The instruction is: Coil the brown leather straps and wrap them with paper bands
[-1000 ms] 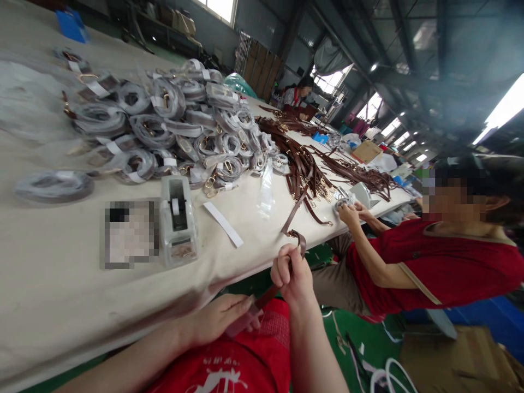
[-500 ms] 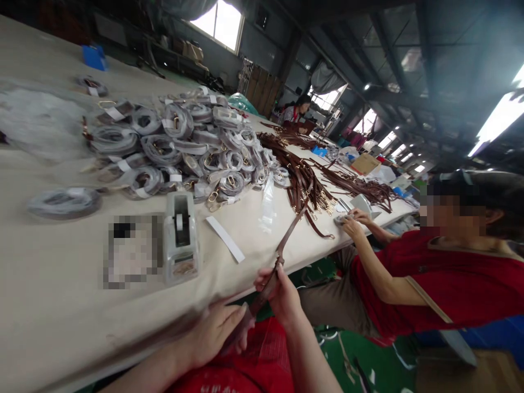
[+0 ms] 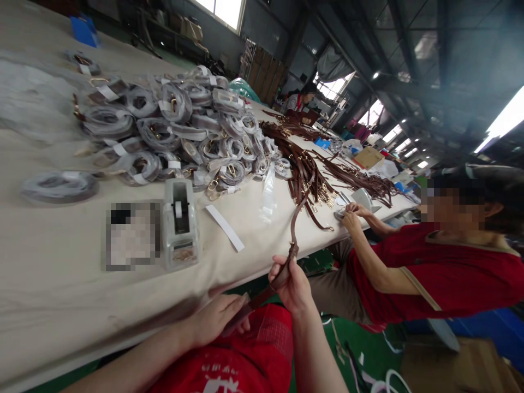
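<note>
A brown leather strap [image 3: 295,224] runs from the pile of straps on the table down to my hands. My right hand [image 3: 291,281] grips it just below its buckle, fingers wrapped round. Closer to my body, my left hand [image 3: 216,321] is closed on the lower stretch of the strap, where a clear plastic sleeve seems to cover it. The far part of the strap rests on the heap of brown straps [image 3: 305,169] with gold clasps. The strap's lower end is hidden by my left hand.
Coiled, plastic-wrapped straps [image 3: 176,125] are heaped on the cream-covered table [image 3: 73,295]. Nearer lie a tape dispenser [image 3: 180,224], a white paper strip [image 3: 224,228] and a clear plastic bag [image 3: 268,194]. A co-worker in a red shirt [image 3: 393,278] sits close at my right; another person [image 3: 298,103] is far back.
My right hand has shifted to the right along with the strap and its buckle. My left hand stays low, still on the strap. The whole view has tilted slightly.
</note>
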{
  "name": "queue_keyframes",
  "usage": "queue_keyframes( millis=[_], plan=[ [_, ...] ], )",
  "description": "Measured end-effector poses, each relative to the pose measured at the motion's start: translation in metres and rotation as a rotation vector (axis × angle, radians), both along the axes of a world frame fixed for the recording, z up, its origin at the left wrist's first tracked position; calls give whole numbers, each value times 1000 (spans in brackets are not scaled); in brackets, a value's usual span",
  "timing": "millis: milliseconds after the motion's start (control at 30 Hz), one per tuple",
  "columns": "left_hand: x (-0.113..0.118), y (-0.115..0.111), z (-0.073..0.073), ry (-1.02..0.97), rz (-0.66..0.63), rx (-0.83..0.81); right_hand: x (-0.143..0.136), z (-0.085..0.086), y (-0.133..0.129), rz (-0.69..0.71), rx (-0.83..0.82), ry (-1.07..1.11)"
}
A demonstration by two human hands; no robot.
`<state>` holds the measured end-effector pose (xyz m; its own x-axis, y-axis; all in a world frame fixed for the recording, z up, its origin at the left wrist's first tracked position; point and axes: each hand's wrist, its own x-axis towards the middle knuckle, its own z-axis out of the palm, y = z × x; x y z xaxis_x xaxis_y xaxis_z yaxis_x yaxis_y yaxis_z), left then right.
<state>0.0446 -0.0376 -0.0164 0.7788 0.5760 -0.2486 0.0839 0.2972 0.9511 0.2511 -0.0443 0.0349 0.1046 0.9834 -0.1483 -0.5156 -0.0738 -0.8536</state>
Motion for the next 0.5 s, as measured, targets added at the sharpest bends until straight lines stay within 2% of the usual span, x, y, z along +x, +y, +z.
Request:
queue_keyframes(
  millis=[233, 367, 500],
  plan=[
    [0, 1, -16, -70, 28, -36, -21, -10, 0, 56, -73, 57],
    [-2, 1, -12, -81, 58, -36, -21, -19, -1, 74, -91, -3],
    [-4, 3, -5, -88, 65, -15, -13, -33, -6, 123, -93, -199]
  ],
)
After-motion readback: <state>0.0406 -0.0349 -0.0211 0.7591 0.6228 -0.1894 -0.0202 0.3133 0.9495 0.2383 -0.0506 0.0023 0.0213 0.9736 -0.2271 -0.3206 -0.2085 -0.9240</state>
